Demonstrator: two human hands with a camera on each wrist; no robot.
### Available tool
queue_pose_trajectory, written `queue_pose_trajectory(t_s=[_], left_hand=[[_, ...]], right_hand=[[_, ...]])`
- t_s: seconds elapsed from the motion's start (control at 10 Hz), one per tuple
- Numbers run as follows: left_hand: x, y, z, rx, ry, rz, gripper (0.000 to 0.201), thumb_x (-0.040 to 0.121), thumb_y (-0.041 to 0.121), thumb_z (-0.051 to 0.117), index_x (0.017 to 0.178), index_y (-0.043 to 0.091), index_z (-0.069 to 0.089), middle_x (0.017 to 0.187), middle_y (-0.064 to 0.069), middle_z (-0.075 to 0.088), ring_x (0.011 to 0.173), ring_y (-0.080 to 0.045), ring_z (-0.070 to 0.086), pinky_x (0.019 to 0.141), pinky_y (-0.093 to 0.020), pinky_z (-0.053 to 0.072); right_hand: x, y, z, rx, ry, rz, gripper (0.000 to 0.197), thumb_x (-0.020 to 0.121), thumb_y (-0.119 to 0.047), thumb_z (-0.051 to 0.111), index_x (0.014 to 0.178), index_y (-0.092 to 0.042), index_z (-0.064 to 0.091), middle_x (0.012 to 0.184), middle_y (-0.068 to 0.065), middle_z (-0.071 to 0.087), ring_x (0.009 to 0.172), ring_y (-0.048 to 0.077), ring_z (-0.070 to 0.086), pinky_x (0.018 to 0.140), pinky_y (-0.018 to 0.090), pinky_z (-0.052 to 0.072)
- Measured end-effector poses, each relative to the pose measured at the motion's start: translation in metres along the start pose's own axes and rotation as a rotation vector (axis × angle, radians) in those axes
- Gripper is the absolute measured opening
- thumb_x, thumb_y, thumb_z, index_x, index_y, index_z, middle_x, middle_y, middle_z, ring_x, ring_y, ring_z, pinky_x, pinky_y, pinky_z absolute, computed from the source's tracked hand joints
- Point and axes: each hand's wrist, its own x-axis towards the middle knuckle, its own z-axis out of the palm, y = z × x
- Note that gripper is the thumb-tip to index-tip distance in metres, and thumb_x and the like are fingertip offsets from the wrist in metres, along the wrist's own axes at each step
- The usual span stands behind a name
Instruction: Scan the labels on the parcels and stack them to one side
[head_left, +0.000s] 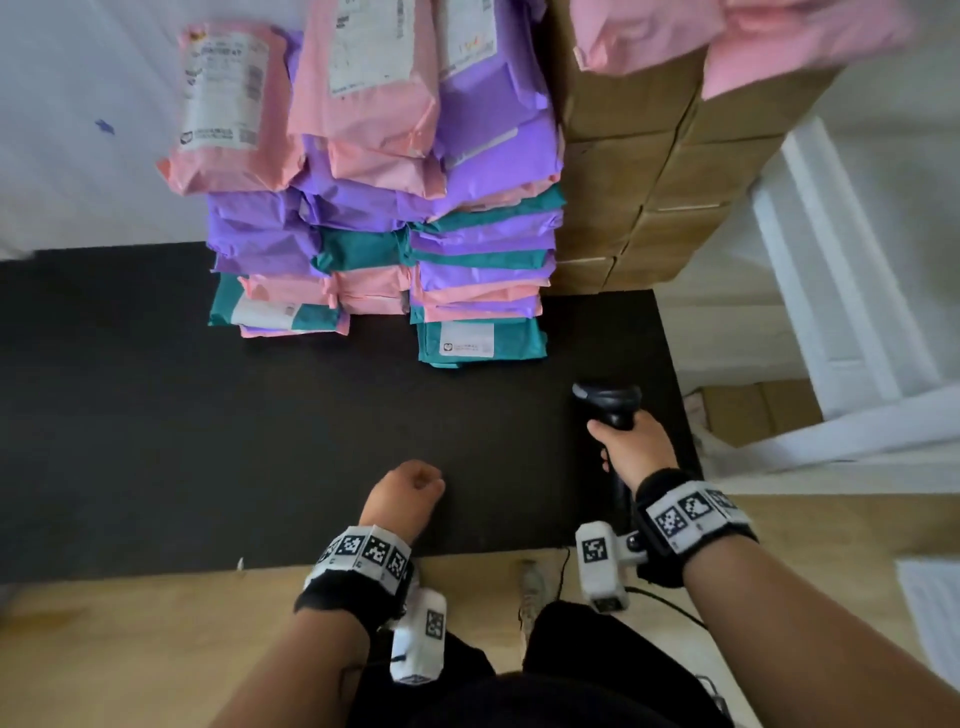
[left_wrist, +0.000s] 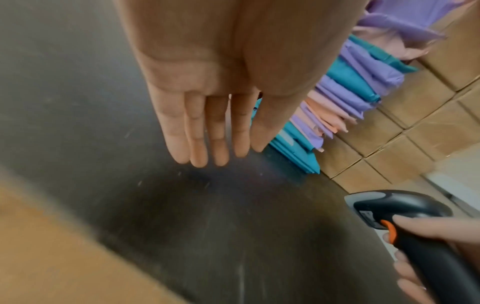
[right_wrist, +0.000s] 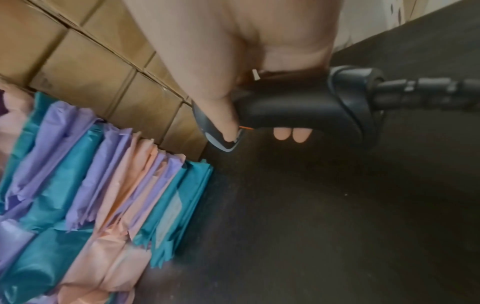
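While right hand grips scanner, parcel labels — print unreadable

Left grip hangs empty, palm down with straight fingers pressed together, while the right grip is curled round a scanner handle, forefinger extended forward

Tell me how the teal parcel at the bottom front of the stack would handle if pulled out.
The teal parcel is a thin, creased plastic mailer, so it would probably flex rather than stay stiff. Its film looks smooth, so likely slippery. Many parcels lie on it, so pulling it may shift the parcel stack.
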Motion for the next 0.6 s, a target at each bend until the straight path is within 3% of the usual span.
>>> queue_pose_trajectory(t_s=[0.2,0.4,0.5,0.6], left_hand=[[-0.026,-0.024,0.029,-0.013,0.070,-0.064,0.009,0.090,0.020,0.059,0.093,0.024,0.066,0.090,0.006,0.063,0.088,-0.013,0.057,0.074,-0.022,0.038],[-0.031,-0.050,0.021,-0.045,0.028,-0.188,0.012,0.091,0.016,0.056,0.088,0.020,0.067,0.085,-0.005,0.067,0.086,-0.024,0.062,0.072,-0.026,0.043],[-0.032,-0.071,0.013,-0.122,0.012,-0.230,0.019,0.089,0.009,0.056,0.075,0.018,0.065,0.079,-0.008,0.069,0.081,-0.027,0.065,0.071,-0.029,0.046],[-0.036,-0.098,0.004,-0.149,0.006,-0.281,0.016,0.091,0.009,0.055,0.077,0.010,0.063,0.074,-0.008,0.067,0.067,-0.023,0.060,0.063,-0.026,0.043]], right_hand=[[0.016,0.010,0.003,-0.068,-0.037,0.003,0.045,0.088,-0.029,0.070,0.120,0.000,0.058,0.117,0.026,0.064,0.107,0.042,0.064,0.094,0.053,0.052],[0.010,0.004,0.005,-0.169,-0.056,0.014,0.053,0.090,-0.035,0.069,0.128,-0.001,0.054,0.130,0.022,0.058,0.119,0.039,0.057,0.100,0.040,0.044],[0.007,0.002,-0.003,-0.149,-0.081,0.009,0.066,0.083,-0.038,0.076,0.133,-0.002,0.052,0.135,0.019,0.056,0.124,0.036,0.054,0.102,0.040,0.043],[0.000,-0.006,-0.019,-0.077,-0.039,-0.046,0.076,0.080,-0.030,0.079,0.143,-0.005,0.045,0.140,0.020,0.051,0.128,0.035,0.051,0.109,0.041,0.040]])
